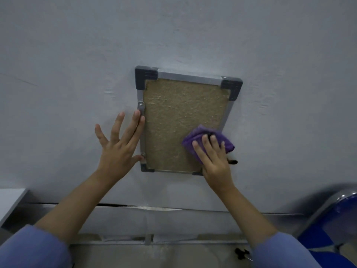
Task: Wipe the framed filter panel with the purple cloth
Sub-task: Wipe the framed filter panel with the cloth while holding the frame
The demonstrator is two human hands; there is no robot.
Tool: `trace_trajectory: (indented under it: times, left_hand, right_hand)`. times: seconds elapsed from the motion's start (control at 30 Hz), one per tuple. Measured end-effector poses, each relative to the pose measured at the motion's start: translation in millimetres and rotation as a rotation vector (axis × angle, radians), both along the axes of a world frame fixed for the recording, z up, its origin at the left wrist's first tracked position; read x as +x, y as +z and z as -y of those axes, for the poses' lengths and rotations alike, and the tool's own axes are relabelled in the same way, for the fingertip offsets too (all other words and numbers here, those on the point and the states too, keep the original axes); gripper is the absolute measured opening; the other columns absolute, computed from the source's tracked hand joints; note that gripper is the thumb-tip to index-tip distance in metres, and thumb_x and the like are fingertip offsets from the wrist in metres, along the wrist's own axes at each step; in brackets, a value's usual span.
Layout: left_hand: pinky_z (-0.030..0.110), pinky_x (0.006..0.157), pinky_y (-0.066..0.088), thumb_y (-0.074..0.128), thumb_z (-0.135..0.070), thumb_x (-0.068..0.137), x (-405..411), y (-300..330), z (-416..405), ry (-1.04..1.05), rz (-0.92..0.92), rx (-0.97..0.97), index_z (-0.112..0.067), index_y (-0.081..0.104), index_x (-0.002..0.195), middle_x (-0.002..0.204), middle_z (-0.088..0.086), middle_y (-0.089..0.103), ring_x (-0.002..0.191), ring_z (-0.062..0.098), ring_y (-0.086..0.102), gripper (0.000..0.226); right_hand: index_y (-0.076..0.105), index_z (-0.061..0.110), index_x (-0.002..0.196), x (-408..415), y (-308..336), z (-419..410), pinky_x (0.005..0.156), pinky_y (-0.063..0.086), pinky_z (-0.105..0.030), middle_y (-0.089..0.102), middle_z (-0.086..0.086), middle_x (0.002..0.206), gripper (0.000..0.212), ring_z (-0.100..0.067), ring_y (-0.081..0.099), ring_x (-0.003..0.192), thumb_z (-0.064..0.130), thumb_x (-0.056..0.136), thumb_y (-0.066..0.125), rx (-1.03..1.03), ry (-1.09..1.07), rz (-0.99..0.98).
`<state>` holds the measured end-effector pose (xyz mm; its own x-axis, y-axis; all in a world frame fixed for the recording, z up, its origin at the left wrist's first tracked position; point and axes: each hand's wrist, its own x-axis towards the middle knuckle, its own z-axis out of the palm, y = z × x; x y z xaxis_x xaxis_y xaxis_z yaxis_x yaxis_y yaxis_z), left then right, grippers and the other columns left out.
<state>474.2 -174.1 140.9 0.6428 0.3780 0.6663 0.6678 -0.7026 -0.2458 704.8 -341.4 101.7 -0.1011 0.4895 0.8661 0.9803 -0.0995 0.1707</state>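
Wiping underway: right hand (214, 163) presses purple cloth (206, 139) flat-fingered on filter panel (179, 120) lower right; left hand (119, 144), grip open, braces frame edge. Next, likely: sweep cloth across unwiped mat.

Filter panel (183, 124): tan, speckled fibrous face; silver-grey frame rails, dark grey corner caps. Cloth (207, 141) purple, at panel's lower right corner. Wall (77, 74) pale grey. Sleeves (32, 248) blue. Chair (340, 229) blue, lower right.
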Motion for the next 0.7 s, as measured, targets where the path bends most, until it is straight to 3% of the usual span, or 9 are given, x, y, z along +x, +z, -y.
trace_trajectory:
  times: [0.13, 0.27, 0.43, 0.47, 0.53, 0.6, 0.63, 0.7]
  left_hand:
    - [0.076, 0.097, 0.012, 0.089, -0.048, 0.049, 1, -1, -1, -0.022, 0.007, 0.009, -0.016, -0.001, 0.153, 0.160, -0.001, -0.012, 0.147, 0.026, -0.010, 0.142]
    - [0.077, 0.097, 0.011, 0.089, -0.049, 0.050, -2, -1, -5, -0.061, 0.001, 0.005, -0.017, -0.001, 0.153, 0.160, -0.001, -0.012, 0.147, 0.025, -0.008, 0.141]
    - [0.078, 0.096, 0.011, 0.085, -0.054, 0.053, -10, 5, -9, -0.102, -0.030, 0.004, -0.018, 0.000, 0.154, 0.160, -0.002, -0.011, 0.147, 0.025, -0.008, 0.137]
    - [0.078, 0.096, 0.011, 0.085, -0.055, 0.053, -11, 6, -10, -0.105, -0.036, 0.009, -0.018, 0.001, 0.154, 0.160, -0.002, -0.011, 0.147, 0.025, -0.008, 0.136]
    - [0.078, 0.095, 0.012, 0.084, -0.057, 0.054, -14, 7, -11, -0.113, -0.046, 0.021, -0.017, 0.002, 0.154, 0.160, -0.001, -0.010, 0.147, 0.026, -0.009, 0.135]
    - [0.078, 0.095, 0.012, 0.085, -0.056, 0.053, -14, 8, -12, -0.128, -0.055, 0.022, -0.018, 0.001, 0.154, 0.160, -0.002, -0.011, 0.147, 0.026, -0.009, 0.136]
    - [0.078, 0.095, 0.011, 0.085, -0.055, 0.053, -14, 8, -13, -0.137, -0.059, 0.014, -0.018, 0.000, 0.154, 0.160, -0.002, -0.012, 0.147, 0.026, -0.009, 0.137]
    - [0.078, 0.096, 0.010, 0.086, -0.053, 0.053, -14, 8, -15, -0.147, -0.060, -0.001, -0.019, -0.001, 0.153, 0.160, -0.002, -0.013, 0.147, 0.026, -0.009, 0.138]
  right_hand:
    - [0.019, 0.020, 0.150, -5, -53, 15, 0.117, 0.013, -0.042, 0.008, 0.002, 0.159, 0.068, -0.021, 0.011, 0.146, -0.007, 0.090, 0.036, -0.183, -0.047, -0.001]
    - [0.025, 0.019, 0.148, -14, -81, 27, 0.116, 0.014, -0.041, 0.024, -0.001, 0.153, 0.069, -0.019, 0.010, 0.146, -0.003, 0.084, 0.040, -0.391, -0.073, -0.071]
    - [0.015, 0.027, 0.150, -44, -109, 47, 0.116, 0.018, -0.034, 0.007, 0.008, 0.159, 0.082, -0.020, 0.016, 0.144, -0.007, 0.080, 0.040, -0.573, 0.026, -0.323]
    - [0.016, 0.032, 0.150, -56, -110, 55, 0.114, 0.023, -0.031, 0.010, 0.010, 0.158, 0.081, -0.018, 0.022, 0.142, -0.004, 0.084, 0.047, -0.550, 0.078, -0.508]
    - [0.031, 0.039, 0.144, -89, -98, 69, 0.110, 0.031, -0.026, 0.031, 0.010, 0.152, 0.063, -0.016, 0.035, 0.136, 0.008, 0.093, 0.053, -0.409, 0.162, -1.132]
    - [0.048, 0.026, 0.134, -115, -83, 72, 0.096, 0.045, -0.021, 0.052, 0.003, 0.133, 0.046, -0.023, 0.052, 0.122, 0.001, 0.095, 0.050, -0.134, 0.098, -1.812]
    - [0.052, 0.016, 0.131, -121, -78, 70, 0.085, 0.050, -0.019, 0.057, -0.003, 0.126, 0.041, -0.024, 0.058, 0.110, -0.004, 0.095, 0.047, 0.005, 0.038, -2.057]
    - [0.058, 0.006, 0.119, -125, -67, 69, 0.059, 0.055, -0.023, 0.066, -0.014, 0.103, 0.030, -0.023, 0.065, 0.078, -0.004, 0.095, 0.043, 0.258, -0.012, -2.363]
